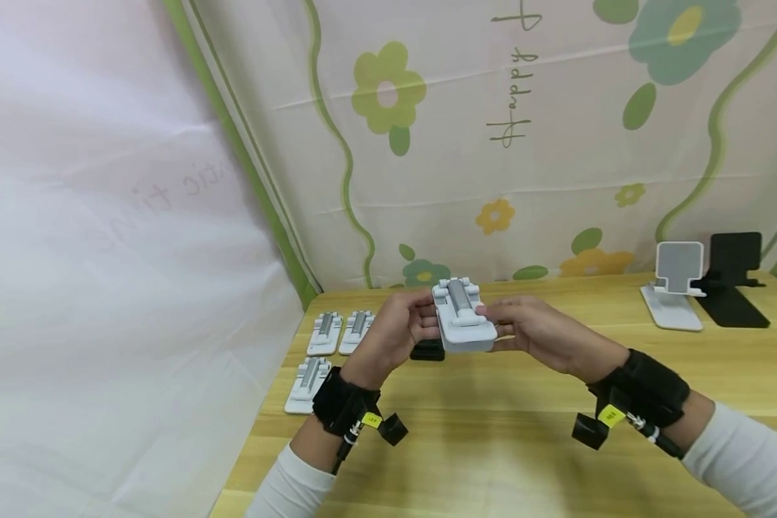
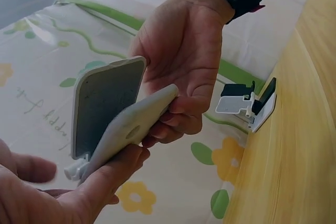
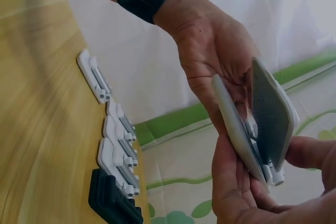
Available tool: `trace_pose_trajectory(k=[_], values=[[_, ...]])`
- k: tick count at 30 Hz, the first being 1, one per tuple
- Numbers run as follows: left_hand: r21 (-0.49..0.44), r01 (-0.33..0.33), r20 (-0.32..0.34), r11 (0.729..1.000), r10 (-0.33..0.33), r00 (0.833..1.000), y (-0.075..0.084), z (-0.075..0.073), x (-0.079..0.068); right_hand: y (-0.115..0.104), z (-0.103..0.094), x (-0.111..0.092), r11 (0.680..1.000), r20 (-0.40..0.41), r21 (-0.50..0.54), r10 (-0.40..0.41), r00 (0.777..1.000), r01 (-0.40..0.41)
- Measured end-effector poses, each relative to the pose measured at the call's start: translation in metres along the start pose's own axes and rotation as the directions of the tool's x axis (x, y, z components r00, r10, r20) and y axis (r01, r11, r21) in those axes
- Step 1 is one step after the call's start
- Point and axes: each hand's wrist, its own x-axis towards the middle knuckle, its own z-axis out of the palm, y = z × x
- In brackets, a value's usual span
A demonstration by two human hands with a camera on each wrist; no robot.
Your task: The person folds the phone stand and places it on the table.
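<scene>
Between my hands, above the wooden table, is a white folding phone stand (image 1: 462,313) with a grey strip on its arm. My left hand (image 1: 398,324) grips it at the left, with fingers under the base (image 2: 134,124) in the left wrist view. At the other side my right hand (image 1: 544,334) pinches it; the right wrist view shows the thumb (image 3: 307,151) against the grey-faced panel (image 3: 270,111). Panel and base stand apart at a narrow angle, joined at the hinge (image 3: 272,174). Parts of both hands' fingers are hidden behind the stand.
Several folded white stands (image 1: 324,333) lie at the table's left, with a folded black stand (image 1: 427,351) just behind my hands. An unfolded white stand (image 1: 680,267) and an unfolded black stand (image 1: 734,262) stand at the back right. A flowered curtain (image 1: 440,173) hangs behind the table (image 1: 492,446).
</scene>
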Motion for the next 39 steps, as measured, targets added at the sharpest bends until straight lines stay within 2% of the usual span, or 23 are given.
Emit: trace_pose_trajectory(k=[6,12,17,20,22,25,27,28,31,33,37,39], values=[[0.104,0.008,-0.01,0.995,-0.008,1.0,-0.001,0.001,-0.004,0.004,0.001,0.001,0.999,0.009,0.019,0.029,1.0,-0.029],[0.153,0.017,-0.014,0.988,-0.015,1.0,-0.001,0.002,-0.003,0.004,0.001,0.001,0.999,0.001,0.008,0.044,0.999,-0.044],[0.18,0.052,-0.057,0.982,-0.042,0.997,-0.003,0.003,-0.001,0.006,0.0,0.001,0.998,-0.017,-0.044,0.041,0.999,-0.042],[0.245,0.043,-0.096,0.969,-0.02,0.995,-0.005,0.007,0.0,0.006,0.0,0.0,0.997,-0.037,-0.067,0.037,0.999,-0.04],[0.36,0.023,-0.131,0.932,0.026,0.991,-0.007,0.012,-0.001,0.007,0.001,-0.001,0.997,-0.052,-0.065,0.029,0.998,-0.033],[0.546,0.004,-0.151,0.838,0.094,0.984,-0.006,0.022,-0.004,0.006,0.005,0.0,0.998,-0.069,-0.064,0.008,0.998,-0.013],[0.634,-0.02,-0.119,0.773,0.123,0.985,-0.005,0.028,-0.006,0.005,0.009,0.002,0.997,-0.085,-0.077,-0.005,0.996,-0.001],[0.659,-0.044,-0.09,0.751,0.136,0.987,-0.003,0.031,-0.006,0.005,0.011,0.003,0.996,-0.092,-0.087,-0.013,0.996,0.005],[0.683,-0.1,-0.007,0.723,0.144,0.99,-0.002,0.037,-0.006,0.003,0.016,0.004,0.99,-0.109,-0.14,-0.041,0.993,0.026],[0.693,-0.126,0.017,0.71,0.158,0.987,-0.001,0.038,-0.005,0.001,0.018,0.004,0.986,-0.118,-0.165,-0.052,0.992,0.032],[0.682,-0.124,0.021,0.721,0.15,0.988,-0.003,0.037,-0.004,0.0,0.019,0.003,0.981,-0.115,-0.19,-0.059,0.992,0.036],[0.663,-0.128,0.035,0.737,0.14,0.99,-0.004,0.035,-0.004,0.002,0.017,0.003,0.984,-0.106,-0.174,-0.056,0.993,0.037]])
